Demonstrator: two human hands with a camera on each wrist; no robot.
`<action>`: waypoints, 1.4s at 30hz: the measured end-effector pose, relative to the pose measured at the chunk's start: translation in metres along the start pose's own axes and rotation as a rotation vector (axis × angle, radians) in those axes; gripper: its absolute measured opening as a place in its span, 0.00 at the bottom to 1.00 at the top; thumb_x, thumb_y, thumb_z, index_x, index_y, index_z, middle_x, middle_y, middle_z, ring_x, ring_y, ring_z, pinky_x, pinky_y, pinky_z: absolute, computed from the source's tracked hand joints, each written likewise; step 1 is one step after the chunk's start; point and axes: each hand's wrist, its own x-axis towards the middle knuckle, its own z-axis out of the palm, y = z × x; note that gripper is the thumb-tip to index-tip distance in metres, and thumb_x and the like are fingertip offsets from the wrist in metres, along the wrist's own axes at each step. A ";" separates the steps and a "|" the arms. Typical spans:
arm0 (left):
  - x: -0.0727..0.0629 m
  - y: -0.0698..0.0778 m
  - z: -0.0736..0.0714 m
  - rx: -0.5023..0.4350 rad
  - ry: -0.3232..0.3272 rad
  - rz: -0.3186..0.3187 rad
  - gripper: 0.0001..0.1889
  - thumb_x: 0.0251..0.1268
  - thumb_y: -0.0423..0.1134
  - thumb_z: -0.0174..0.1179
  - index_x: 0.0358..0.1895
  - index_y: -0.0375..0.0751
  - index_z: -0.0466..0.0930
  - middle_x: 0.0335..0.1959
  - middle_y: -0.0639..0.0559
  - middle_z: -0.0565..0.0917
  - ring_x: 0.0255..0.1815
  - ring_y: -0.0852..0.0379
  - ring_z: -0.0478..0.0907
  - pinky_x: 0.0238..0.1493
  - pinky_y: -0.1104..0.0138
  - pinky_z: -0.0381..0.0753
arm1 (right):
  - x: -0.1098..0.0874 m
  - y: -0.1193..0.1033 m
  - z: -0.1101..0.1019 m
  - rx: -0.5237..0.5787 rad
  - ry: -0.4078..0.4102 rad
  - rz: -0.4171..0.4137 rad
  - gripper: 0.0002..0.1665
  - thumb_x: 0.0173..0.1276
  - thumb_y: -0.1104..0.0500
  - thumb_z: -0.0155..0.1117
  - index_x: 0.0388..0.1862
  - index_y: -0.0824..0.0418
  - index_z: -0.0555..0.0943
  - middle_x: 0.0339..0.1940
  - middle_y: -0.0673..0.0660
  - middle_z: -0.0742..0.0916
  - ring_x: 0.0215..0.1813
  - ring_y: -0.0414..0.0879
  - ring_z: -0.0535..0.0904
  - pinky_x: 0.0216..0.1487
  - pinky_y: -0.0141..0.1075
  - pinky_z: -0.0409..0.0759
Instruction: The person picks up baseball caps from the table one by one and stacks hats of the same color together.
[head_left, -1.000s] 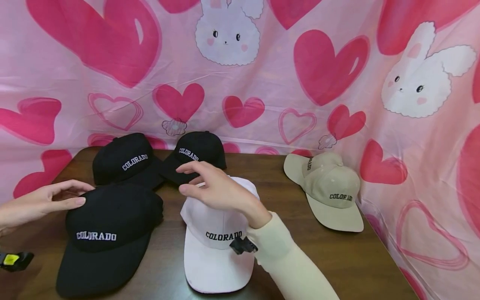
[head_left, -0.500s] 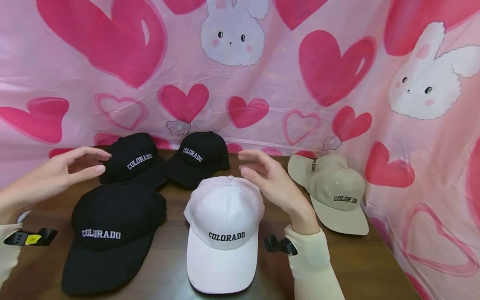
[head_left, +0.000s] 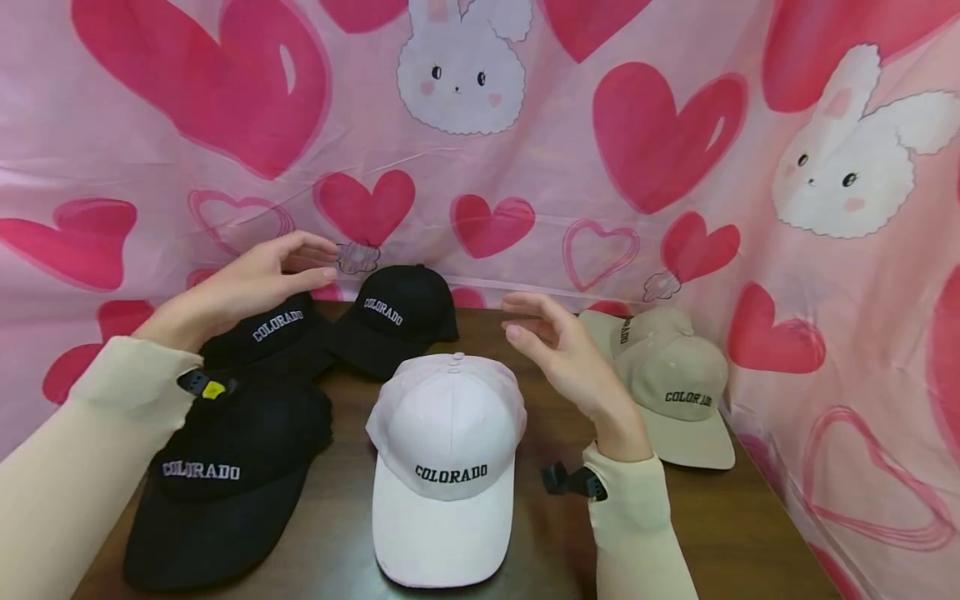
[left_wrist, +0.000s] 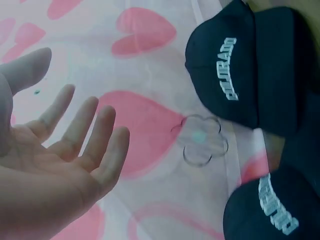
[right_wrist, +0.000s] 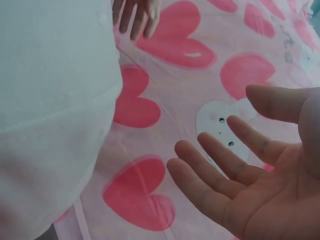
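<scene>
My left hand (head_left: pixel 247 283) hovers over the back-left black cap (head_left: pixel 273 337), palm inward, holding nothing. In the left wrist view its fingers (left_wrist: pixel 107 145) are loosely bent and apart from the caps. A second black cap (head_left: pixel 397 308) sits to its right at the back. The large black cap (head_left: pixel 232 433) lies in front, below the left forearm. At the middle stands a white cap (head_left: pixel 450 425), brim toward me, lettered COLORADO. My right hand (head_left: pixel 573 358) is raised just right of the white cap, relaxed and holding nothing; its fingers (right_wrist: pixel 200 190) are spread in the right wrist view.
Two beige caps (head_left: pixel 675 375) overlap at the right side of the brown wooden table (head_left: pixel 547 533), partly behind my right hand. A pink cloth (head_left: pixel 547 167) with hearts and rabbits hangs behind and at the right. Each wrist wears a small black camera (head_left: pixel 573 482).
My left hand has left the front black cap and moved up and right over the back-left one. My right hand has moved from above the white cap to its right side.
</scene>
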 end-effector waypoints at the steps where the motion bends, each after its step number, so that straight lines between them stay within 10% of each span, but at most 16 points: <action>1: 0.008 0.002 0.002 -0.009 -0.012 -0.003 0.31 0.79 0.51 0.62 0.77 0.47 0.66 0.75 0.39 0.72 0.75 0.36 0.67 0.75 0.34 0.66 | 0.000 0.000 -0.001 0.000 0.005 -0.005 0.26 0.79 0.60 0.66 0.74 0.57 0.76 0.68 0.54 0.83 0.68 0.52 0.82 0.67 0.43 0.81; 14: 0.089 -0.010 0.041 -0.124 -0.037 -0.122 0.32 0.81 0.47 0.58 0.79 0.35 0.60 0.77 0.33 0.67 0.76 0.34 0.65 0.79 0.40 0.62 | -0.003 0.005 -0.011 0.012 0.048 0.003 0.29 0.79 0.62 0.65 0.76 0.58 0.73 0.70 0.57 0.82 0.72 0.52 0.79 0.68 0.35 0.79; 37: 0.132 -0.072 0.061 0.006 -0.083 -0.169 0.42 0.84 0.57 0.49 0.84 0.30 0.48 0.82 0.27 0.57 0.83 0.30 0.54 0.82 0.39 0.53 | 0.001 0.007 -0.007 0.057 0.029 -0.017 0.28 0.79 0.65 0.64 0.75 0.62 0.73 0.69 0.59 0.81 0.72 0.51 0.78 0.69 0.37 0.79; 42: 0.133 -0.070 0.073 -0.131 -0.120 -0.179 0.40 0.86 0.52 0.49 0.84 0.30 0.44 0.83 0.27 0.53 0.84 0.30 0.50 0.83 0.39 0.49 | 0.000 0.006 -0.009 0.051 0.026 -0.017 0.28 0.79 0.65 0.64 0.75 0.61 0.74 0.70 0.58 0.81 0.72 0.51 0.79 0.69 0.37 0.79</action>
